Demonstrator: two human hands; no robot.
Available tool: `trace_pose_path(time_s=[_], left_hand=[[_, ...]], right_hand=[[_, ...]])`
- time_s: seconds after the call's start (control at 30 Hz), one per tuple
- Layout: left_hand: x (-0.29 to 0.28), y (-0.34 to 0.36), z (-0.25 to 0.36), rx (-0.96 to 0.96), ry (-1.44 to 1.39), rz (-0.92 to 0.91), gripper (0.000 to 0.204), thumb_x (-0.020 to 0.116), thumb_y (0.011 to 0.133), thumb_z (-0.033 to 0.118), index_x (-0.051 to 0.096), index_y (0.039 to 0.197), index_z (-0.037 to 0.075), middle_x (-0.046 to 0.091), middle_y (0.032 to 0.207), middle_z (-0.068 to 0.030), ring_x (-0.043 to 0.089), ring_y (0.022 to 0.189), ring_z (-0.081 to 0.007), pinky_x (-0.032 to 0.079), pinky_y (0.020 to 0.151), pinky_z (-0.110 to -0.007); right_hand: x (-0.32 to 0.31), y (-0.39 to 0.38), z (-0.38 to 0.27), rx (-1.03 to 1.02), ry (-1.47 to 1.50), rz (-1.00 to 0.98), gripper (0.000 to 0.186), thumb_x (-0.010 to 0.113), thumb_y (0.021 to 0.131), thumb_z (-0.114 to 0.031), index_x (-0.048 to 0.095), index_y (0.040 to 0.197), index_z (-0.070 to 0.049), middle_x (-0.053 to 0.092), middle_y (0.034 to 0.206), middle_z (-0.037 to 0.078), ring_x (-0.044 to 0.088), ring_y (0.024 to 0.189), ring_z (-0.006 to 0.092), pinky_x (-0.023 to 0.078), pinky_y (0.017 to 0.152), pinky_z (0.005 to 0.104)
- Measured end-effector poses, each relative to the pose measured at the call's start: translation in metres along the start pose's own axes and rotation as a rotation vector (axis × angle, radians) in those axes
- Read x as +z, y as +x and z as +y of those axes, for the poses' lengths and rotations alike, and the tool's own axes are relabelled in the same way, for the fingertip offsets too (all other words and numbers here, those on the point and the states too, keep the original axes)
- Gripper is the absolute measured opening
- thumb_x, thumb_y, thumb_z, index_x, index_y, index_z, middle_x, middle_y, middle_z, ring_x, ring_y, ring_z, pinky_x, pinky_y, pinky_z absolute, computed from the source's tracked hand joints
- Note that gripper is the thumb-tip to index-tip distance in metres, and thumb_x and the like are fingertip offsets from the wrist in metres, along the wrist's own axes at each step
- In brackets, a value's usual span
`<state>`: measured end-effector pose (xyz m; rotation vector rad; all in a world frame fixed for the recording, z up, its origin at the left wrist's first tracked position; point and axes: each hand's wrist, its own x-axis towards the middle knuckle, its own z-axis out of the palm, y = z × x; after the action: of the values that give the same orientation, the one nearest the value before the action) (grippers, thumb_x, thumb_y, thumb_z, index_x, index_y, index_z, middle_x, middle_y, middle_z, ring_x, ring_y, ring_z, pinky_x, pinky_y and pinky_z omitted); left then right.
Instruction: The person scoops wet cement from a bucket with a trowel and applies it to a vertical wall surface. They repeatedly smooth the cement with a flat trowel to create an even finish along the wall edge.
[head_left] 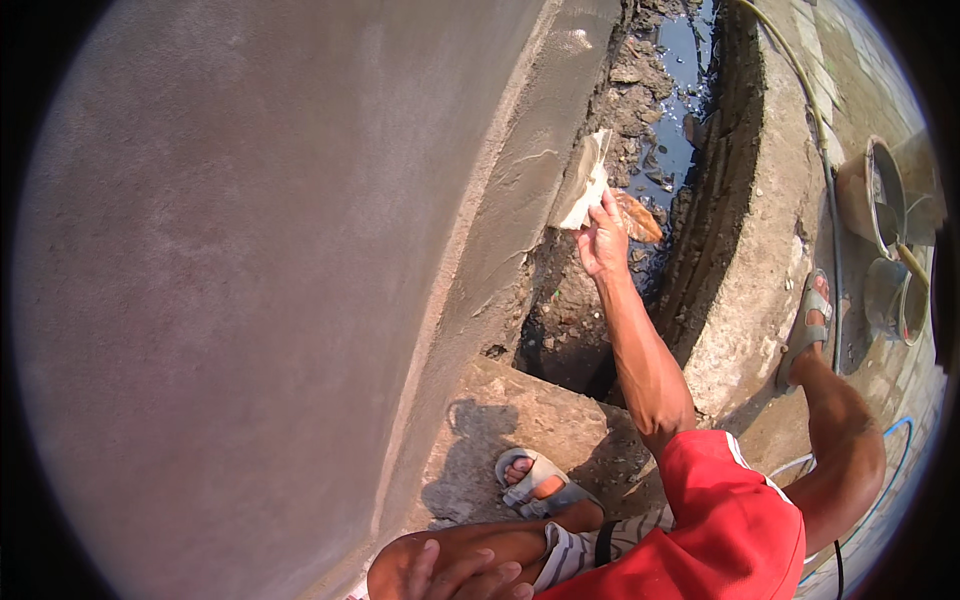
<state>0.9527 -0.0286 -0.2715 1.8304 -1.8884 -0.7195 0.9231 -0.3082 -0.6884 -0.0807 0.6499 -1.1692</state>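
Note:
My right hand (603, 240) grips a pale flat piece (588, 165) with a creased white surface, at the wet strip of mortar (535, 175) along the foot of the grey plastered wall (250, 250). An orange-brown piece (638, 217) shows just beside that hand, over the drain channel; whether I hold it too I cannot tell. My left hand (465, 572) lies over my bent leg at the lower edge, its fingers apart and holding nothing.
The drain (680, 75) has dark water and rubble. Its concrete edge (745, 280) is on the right, beside a hose (822, 130) and buckets (868, 175) with a tool handle. My sandalled feet (535, 480) (808, 325) stand on concrete either side.

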Motion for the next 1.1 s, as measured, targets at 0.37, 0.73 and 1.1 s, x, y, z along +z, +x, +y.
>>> trace_pose_path(time_s=[0.37,0.73,1.1], left_hand=[[-0.002,-0.002,-0.005,0.104,0.112,0.007,0.024,0.066,0.081,0.023,0.071,0.1,0.009,0.069,0.104,-0.0154,0.065,0.102,-0.0371,0.039,0.099,-0.057],[0.01,-0.003,-0.005,0.123,0.094,0.041,0.036,0.064,0.085,0.027,0.066,0.112,0.003,0.068,0.109,-0.0159,0.063,0.107,-0.0366,0.033,0.103,-0.06],[0.001,0.006,0.008,-0.107,0.056,-0.185,0.05,0.073,0.074,0.024,0.062,0.114,-0.004,0.066,0.112,-0.0174,0.059,0.112,-0.0379,0.026,0.106,-0.06]], right_hand=[[0.056,-0.035,0.006,-0.264,-0.195,-0.184,0.063,0.061,0.09,-0.011,0.03,0.145,-0.001,0.055,0.127,0.009,0.057,0.109,0.0155,0.05,0.088,0.029],[0.086,-0.15,0.015,-0.201,-0.377,-0.441,0.056,0.061,0.092,-0.012,0.038,0.141,0.001,0.047,0.139,0.013,0.046,0.126,0.0191,0.035,0.107,0.0341],[-0.003,-0.034,-0.015,-0.043,0.258,-0.139,0.047,0.047,0.094,-0.001,0.037,0.14,-0.007,0.053,0.132,0.009,0.057,0.115,0.0216,0.049,0.096,0.0362]])
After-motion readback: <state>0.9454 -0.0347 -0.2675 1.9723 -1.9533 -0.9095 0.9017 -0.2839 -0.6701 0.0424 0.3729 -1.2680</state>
